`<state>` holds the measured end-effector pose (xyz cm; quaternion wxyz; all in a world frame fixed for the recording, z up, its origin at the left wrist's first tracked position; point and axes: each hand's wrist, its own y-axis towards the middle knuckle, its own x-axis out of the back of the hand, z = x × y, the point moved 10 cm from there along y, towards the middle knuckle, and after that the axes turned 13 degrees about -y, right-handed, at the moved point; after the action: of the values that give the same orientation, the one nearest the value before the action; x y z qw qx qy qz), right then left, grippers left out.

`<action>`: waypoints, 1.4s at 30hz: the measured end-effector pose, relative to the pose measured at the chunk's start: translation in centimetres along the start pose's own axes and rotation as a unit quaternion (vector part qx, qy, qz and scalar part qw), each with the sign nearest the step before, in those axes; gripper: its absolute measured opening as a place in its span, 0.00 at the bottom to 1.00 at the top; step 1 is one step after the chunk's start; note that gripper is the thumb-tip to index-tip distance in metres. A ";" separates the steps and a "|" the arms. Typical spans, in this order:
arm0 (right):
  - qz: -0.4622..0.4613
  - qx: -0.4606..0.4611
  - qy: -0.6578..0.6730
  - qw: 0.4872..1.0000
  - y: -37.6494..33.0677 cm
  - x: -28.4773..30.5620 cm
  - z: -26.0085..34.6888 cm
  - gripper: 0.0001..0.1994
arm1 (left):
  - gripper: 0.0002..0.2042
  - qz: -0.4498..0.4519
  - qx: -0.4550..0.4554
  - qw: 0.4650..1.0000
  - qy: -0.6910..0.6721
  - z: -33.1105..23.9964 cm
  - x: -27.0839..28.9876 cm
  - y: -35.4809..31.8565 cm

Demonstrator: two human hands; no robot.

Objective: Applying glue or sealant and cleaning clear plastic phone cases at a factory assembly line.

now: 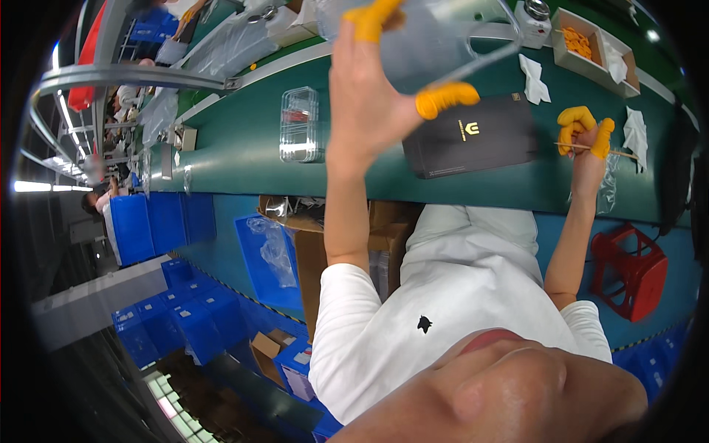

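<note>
**Clear tray held up, stick pinched over the green belt**

At the far left, a stack of clear trays [299, 124] is seen lying on the green belt [236, 148], well apart from the hands. Below the belt's near edge, blue bins [177, 310] and an open carton [310, 251] are seen.

The left hand [369, 96] is raised over the belt, and a clear tray [436, 44] is gripped by its closed fingers; yellow cots [447, 100] are worn on the fingertips. Just right of that hand, a black box [473, 136] lies flat on the belt, partly under the raised tray.

Further right, a thin stick [620, 153] is pinched between the closed fingers of the right hand [587, 140], also capped in yellow. A white wipe [533, 80] lies beyond the black box, and another is seen right of the right hand. At the far right, a carton of orange pieces [580, 40] stands on the belt. A red stool [628, 269] is seen under the belt.
</note>
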<state>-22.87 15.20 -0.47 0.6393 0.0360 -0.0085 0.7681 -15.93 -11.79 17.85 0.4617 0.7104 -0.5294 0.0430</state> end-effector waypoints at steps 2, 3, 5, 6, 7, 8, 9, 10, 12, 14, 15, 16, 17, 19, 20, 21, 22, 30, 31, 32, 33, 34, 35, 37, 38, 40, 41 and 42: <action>0.035 0.007 -0.017 0.999 -0.2 -0.4 -0.1 0.32 | 0.48 -0.022 -0.028 0.997 -0.067 0.3 -2.6 -2.9; -0.028 -0.008 -0.036 0.999 -0.5 0.3 -0.4 0.28 | 0.47 -0.034 -0.013 0.997 -0.062 0.5 -3.7 -3.9; -0.026 0.033 -0.063 0.997 -0.5 -1.2 2.2 0.25 | 0.47 -0.046 0.004 0.997 -0.058 1.0 -4.5 -4.8; -0.021 0.076 -0.088 0.993 -0.6 -1.7 3.6 0.22 | 0.47 -0.083 0.033 0.994 -0.061 1.6 -3.8 -5.1; -0.016 0.086 -0.070 0.994 -0.5 -1.9 3.4 0.19 | 0.47 -0.123 0.061 0.989 -0.063 2.2 -3.1 -5.3; -0.015 0.086 -0.071 0.994 -0.4 -1.8 3.0 0.19 | 0.47 -0.123 0.062 0.988 -0.063 2.4 -2.5 -5.0; -0.010 0.077 -0.086 0.993 -0.3 -1.8 2.6 0.19 | 0.43 -0.138 0.007 0.990 0.003 1.7 -1.0 -4.3; -0.003 0.070 -0.101 0.992 -0.2 -2.2 2.1 0.19 | 0.40 -0.153 -0.047 0.985 0.071 1.1 0.6 -3.7; -0.002 0.056 -0.103 0.993 -0.3 -2.5 1.4 0.19 | 0.41 -0.119 -0.066 0.984 0.117 0.9 2.9 -0.6; 0.002 0.045 -0.106 0.993 -0.5 -2.8 1.1 0.19 | 0.42 -0.086 -0.083 0.979 0.164 0.7 4.1 3.0; 0.012 0.040 -0.094 0.995 -0.7 -3.2 1.0 0.19 | 0.41 -0.018 -0.072 0.988 0.136 1.5 3.5 5.1; 0.019 0.036 -0.084 0.996 -0.7 -3.4 0.9 0.19 | 0.40 0.049 -0.063 0.991 0.104 2.6 2.4 6.5; 0.023 0.041 -0.081 0.996 -0.8 -3.6 1.0 0.19 | 0.40 0.046 -0.064 0.991 0.110 3.4 2.7 7.2; 0.029 0.026 -0.090 0.995 -0.9 -3.8 0.6 0.18 | 0.41 0.183 -0.012 0.980 0.074 6.4 0.4 7.7; 0.031 0.030 -0.087 0.995 -1.1 -3.8 0.7 0.18 | 0.41 0.181 -0.013 0.980 0.078 8.0 0.5 7.8; 0.028 0.028 -0.099 0.994 -1.1 -3.6 0.7 0.18 | 0.40 0.209 -0.026 0.974 0.087 10.1 -0.1 7.2; 0.024 0.025 -0.110 0.993 -1.0 -3.4 0.4 0.19 | 0.40 0.239 -0.038 0.966 0.095 10.1 -0.7 6.7; 0.026 0.013 -0.090 0.996 -0.9 -2.9 0.1 0.19 | 0.41 0.187 0.039 0.980 0.047 6.7 -0.6 6.9; 0.036 0.009 -0.088 0.995 -0.9 -3.2 0.0 0.19 | 0.40 0.129 0.067 0.982 0.120 7.0 -0.2 7.0; 0.035 0.009 -0.087 0.996 -1.0 -3.3 0.1 0.19 | 0.39 0.071 0.094 0.974 0.192 6.9 0.5 7.0; 0.039 0.013 -0.085 0.996 -1.2 -3.5 0.2 0.19 | 0.39 0.071 0.093 0.974 0.192 6.4 0.0 7.1; 0.045 0.017 -0.082 0.995 -1.2 -3.7 0.3 0.20 | 0.38 0.065 0.133 0.964 0.222 6.2 0.0 7.3; 0.043 0.017 -0.082 0.996 -1.2 -3.6 0.3 0.20 | 0.38 0.059 0.173 0.950 0.252 6.4 0.3 7.4; 0.045 0.024 -0.082 0.995 -1.3 -3.5 0.4 0.20 | 0.38 0.068 0.155 0.957 0.235 6.9 0.5 7.6; 0.045 0.025 -0.081 0.995 -1.4 -3.4 0.4 0.20 | 0.38 0.077 0.137 0.963 0.218 7.0 0.6 7.7; 0.038 0.021 -0.083 0.996 -1.4 -3.1 0.3 0.19 | 0.39 0.094 0.117 0.965 0.216 7.4 0.7 7.9; 0.037 0.022 -0.082 0.996 -1.4 -3.1 0.3 0.19 | 0.40 0.112 0.098 0.966 0.213 7.4 0.5 8.0; 0.038 0.020 -0.080 0.996 -1.4 -3.0 0.2 0.19 | 0.40 0.112 0.097 0.966 0.214 7.6 0.6 8.3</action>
<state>-20.93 12.50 -0.51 0.6058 0.1091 -0.0457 0.7868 -25.49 -17.70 18.88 0.4851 0.6624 -0.4877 0.2967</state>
